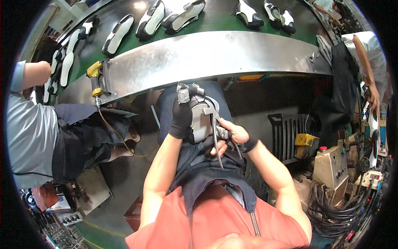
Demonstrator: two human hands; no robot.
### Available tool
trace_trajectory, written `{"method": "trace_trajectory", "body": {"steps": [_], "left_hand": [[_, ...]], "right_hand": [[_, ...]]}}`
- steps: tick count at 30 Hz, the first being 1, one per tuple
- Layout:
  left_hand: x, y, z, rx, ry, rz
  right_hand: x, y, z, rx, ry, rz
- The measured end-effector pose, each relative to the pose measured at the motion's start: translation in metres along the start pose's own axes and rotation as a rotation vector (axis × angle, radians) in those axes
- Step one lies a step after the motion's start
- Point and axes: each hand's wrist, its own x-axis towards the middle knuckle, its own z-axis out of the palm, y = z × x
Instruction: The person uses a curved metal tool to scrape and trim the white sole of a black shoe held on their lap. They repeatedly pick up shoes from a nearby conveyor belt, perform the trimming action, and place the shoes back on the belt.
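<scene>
On the lap [186, 159], the left hand [181, 118] clasps a grey shoe [200, 128]; the right hand [234, 133] grips pincers [212, 112] against it. Likely its edge is being pulled, so the next nip calls for steady bracing. Left, a brown box [133, 213], contents unclear; right, a black slatted crate [283, 130], likewise. Far, shoes [150, 20] line a green belt [222, 18].

Stuff I can't make out on my feed, hands down to the rim
The left hand [181, 118] covers one side of the grey shoe-like piece [201, 124], so I don't get its full outline, and the right hand [237, 133] hides part of the narrow strip [215, 143]. My fisheye rim slices off both the left co-worker [33, 137] and right co-worker [375, 54]. Small parts [54, 232] lower left? Way too tiny to tell, sorry.
</scene>
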Motion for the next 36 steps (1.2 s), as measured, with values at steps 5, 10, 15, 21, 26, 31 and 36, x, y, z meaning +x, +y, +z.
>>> {"method": "trace_trajectory", "body": {"steps": [5,10,15,21,26,31,36], "left_hand": [[0.001,0.010,-0.005,-0.090,0.012,-0.165],[-0.002,0.000,-0.003,-0.086,0.109,-0.152],[0.001,-0.008,0.009,-0.104,0.148,-0.184],[0.006,-0.013,-0.001,-0.021,0.152,-0.007],[0.005,-0.004,0.011,-0.030,0.189,-0.078],[0.015,-0.032,0.009,-0.104,0.193,-0.132],[0.016,-0.020,0.012,-0.119,0.129,-0.198]], "right_hand": [[0.005,0.026,-0.003,0.041,0.108,-0.007],[-0.032,-0.033,0.029,-0.453,0.489,0.149],[-0.020,-0.038,0.046,-0.537,0.416,0.208],[-0.018,-0.036,0.045,-0.546,0.499,0.147],[-0.013,-0.054,0.041,-0.677,0.526,0.234],[0.010,-0.049,0.027,-0.237,0.382,0.065],[0.006,-0.012,0.039,-0.363,0.577,-0.064]]}}
